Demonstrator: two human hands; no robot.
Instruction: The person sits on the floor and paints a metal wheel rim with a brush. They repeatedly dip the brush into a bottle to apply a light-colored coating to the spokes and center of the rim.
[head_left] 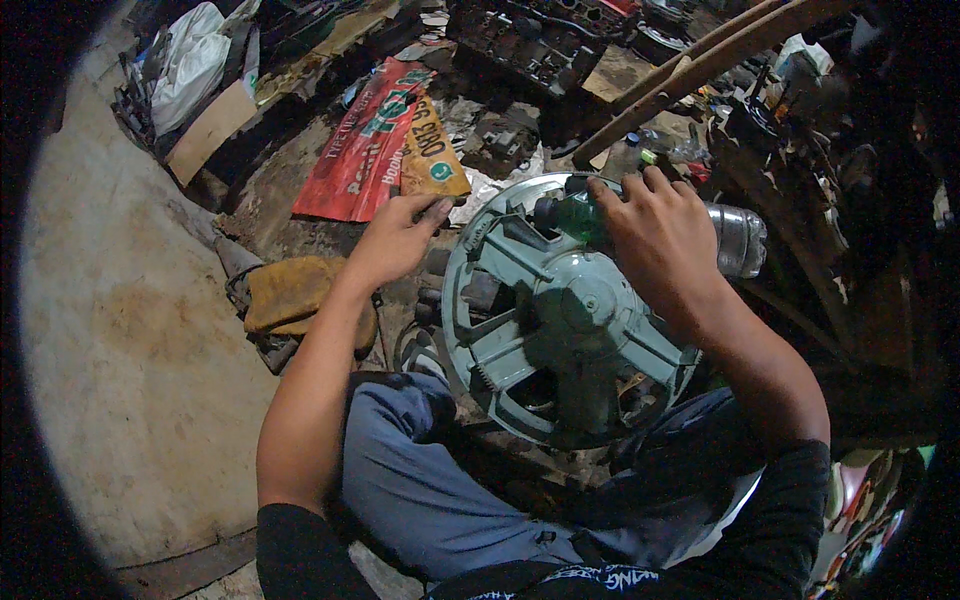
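A grey-green round metal housing (pixel 590 300), wheel-like with spokes and a central hub, stands between my legs. My right hand (pixel 655 225) is wrapped around a clear plastic bottle (pixel 738 240) over the housing's upper part. The bottle lies nearly level, its dark neck end toward the left and its base sticking out to the right; the part left of my fingers looks green. At the upper left of the rim, my left hand (pixel 400 238) is closed, thumb and fingertips brought together. Whatever it pinches, if anything, is too small to tell.
A red and yellow printed sheet (pixel 375 150) lies beyond my left hand. Left of my knee is a dirty yellow cloth (pixel 292 295). A dark engine part (pixel 540 50) sits at the back, and a wooden beam (pixel 690 75) slants across the upper right.
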